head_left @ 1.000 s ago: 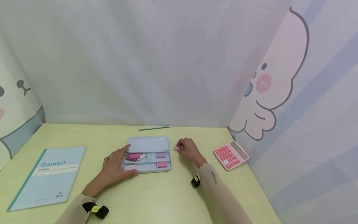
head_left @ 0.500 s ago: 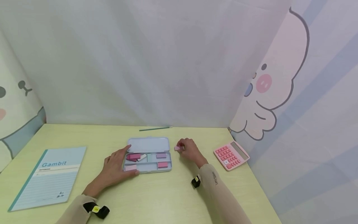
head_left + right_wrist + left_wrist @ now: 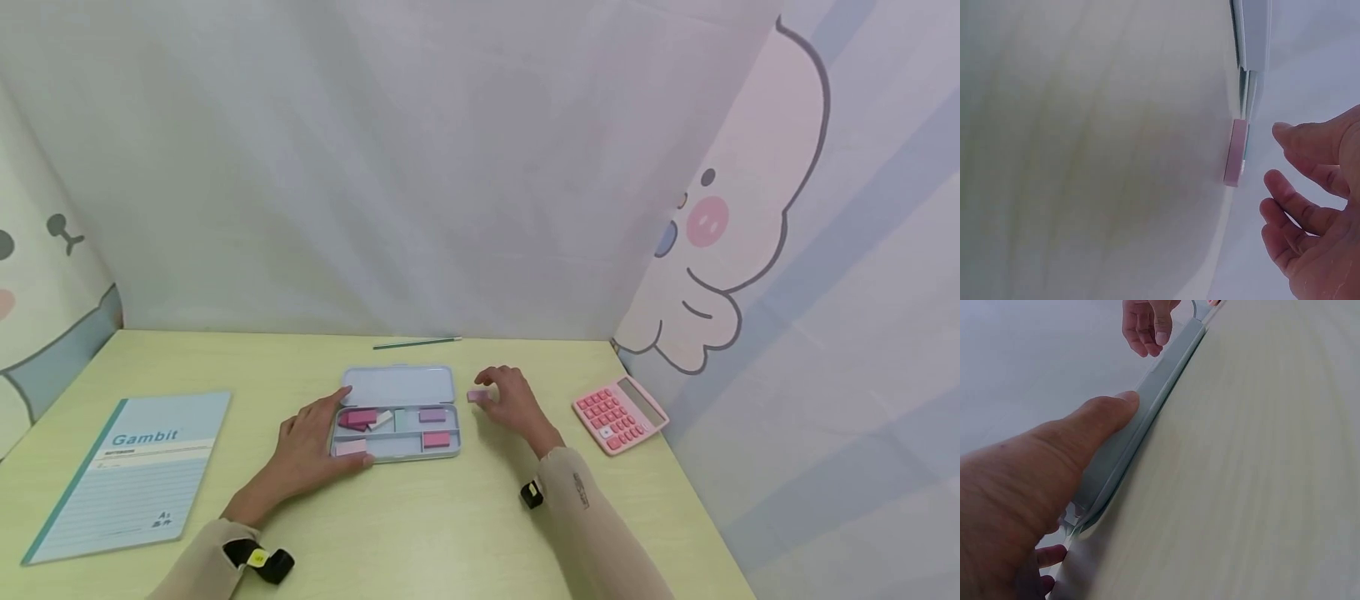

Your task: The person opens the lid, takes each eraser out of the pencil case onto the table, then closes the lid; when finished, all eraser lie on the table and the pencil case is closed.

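An open pale blue tin case (image 3: 397,386) lies mid-table, its tray holding several pink, purple and white erasers (image 3: 431,416). My left hand (image 3: 315,435) lies flat at the case's left end, with the thumb along the front edge and the index finger at the back corner. In the left wrist view the thumb of the left hand (image 3: 1041,481) presses against the case side (image 3: 1154,394). A small pink eraser (image 3: 476,396) lies on the table just right of the case. My right hand (image 3: 501,398) hovers beside it, fingers spread. The right wrist view shows the eraser (image 3: 1235,153) apart from the right hand (image 3: 1302,197).
A blue "Gambit" notebook (image 3: 123,471) lies at the left, and a pink calculator (image 3: 618,412) at the right near the table's edge. A green pencil (image 3: 416,342) rests by the back wall. Curtain panels close in the table on three sides.
My right hand let go of the small pink eraser, which now lies on the table, and its fingers have opened. The left hand has stayed at the case.
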{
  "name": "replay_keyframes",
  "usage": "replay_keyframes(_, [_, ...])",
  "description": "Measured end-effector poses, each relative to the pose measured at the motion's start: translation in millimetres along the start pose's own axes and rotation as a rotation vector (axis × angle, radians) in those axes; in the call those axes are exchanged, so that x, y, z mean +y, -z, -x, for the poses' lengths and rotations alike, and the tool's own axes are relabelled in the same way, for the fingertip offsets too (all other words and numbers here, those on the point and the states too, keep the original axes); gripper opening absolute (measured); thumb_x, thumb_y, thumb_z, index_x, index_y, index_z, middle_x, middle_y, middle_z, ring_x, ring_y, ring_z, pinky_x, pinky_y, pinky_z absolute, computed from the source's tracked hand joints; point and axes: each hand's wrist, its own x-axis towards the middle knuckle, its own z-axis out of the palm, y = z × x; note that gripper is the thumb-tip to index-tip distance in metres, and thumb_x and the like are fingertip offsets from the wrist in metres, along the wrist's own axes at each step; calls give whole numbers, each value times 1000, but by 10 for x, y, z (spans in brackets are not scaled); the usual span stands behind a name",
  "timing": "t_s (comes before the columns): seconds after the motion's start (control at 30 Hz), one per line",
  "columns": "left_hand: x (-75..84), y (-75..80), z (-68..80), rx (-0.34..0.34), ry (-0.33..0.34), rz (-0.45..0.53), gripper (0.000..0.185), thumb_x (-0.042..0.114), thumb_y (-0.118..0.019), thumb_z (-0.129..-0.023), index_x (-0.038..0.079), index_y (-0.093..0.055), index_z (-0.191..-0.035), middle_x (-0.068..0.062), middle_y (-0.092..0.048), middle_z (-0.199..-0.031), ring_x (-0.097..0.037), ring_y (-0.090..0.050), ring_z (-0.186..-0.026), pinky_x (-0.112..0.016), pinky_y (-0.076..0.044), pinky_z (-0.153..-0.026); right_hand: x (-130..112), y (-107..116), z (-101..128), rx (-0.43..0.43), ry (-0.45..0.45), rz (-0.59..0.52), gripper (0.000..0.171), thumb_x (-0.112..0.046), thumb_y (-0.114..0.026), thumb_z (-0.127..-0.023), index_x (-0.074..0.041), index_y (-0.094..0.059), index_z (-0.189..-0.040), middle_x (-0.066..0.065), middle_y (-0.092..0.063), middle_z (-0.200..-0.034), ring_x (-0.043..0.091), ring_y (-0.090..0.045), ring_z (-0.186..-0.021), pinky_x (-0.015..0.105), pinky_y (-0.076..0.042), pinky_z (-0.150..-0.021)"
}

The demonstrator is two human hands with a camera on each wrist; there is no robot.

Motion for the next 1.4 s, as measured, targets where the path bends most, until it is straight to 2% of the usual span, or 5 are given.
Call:
replay_keyframes(0.43, [15,9,-5,-13,9,-5,116,68,-82,-81,16,-27,-169,-27,-43,-164,-50,-40,-147,-73,-27,-111,-390,-110,249,-102,46,-61,25,-14,-83,-93,-10,-76,-116,11,-71,-123,29,-58,-117,51,-49,-104])
replay_keyframes(0.83, [-8,3,-7,6,-2,1,115,66,-83,-81,15,-29,-169,-27,-44,-163,-50,-40,-146,-72,-27,-110,-545,-278,196,-166,57,39,31,-23,-89,-90,-16,-75,-117,7,-72,-123,23,-57,-114,40,-47,-103])
replay_keyframes(1.03, [1,-7,1,-2,1,0,116,68,-82,-81,15,-28,-169,-27,-44,-164,-50,-40,-146,-72,-27,-110,-577,-282,232,-180,31,81,32,-27,-88,-91,-18,-75,-118,6,-71,-125,24,-57,-118,42,-47,-106])
replay_keyframes(1.23, [-6,-4,-5,-7,8,-9,116,68,-82,-82,16,-27,-169,-27,-43,-164,-50,-40,-146,-73,-27,-111,-638,-269,275,-165,65,177,18,-31,-88,-92,-20,-81,-104,3,-73,-122,23,-58,-118,43,-47,-107])
replay_keyframes(1.4, [-13,-15,-7,-6,5,-10,116,68,-81,-82,16,-27,-169,-27,-43,-164,-50,-40,-146,-72,-27,-111,-673,-248,296,-166,73,172,9,-28,-89,-91,-21,-84,-93,0,-73,-116,22,-58,-117,42,-46,-106])
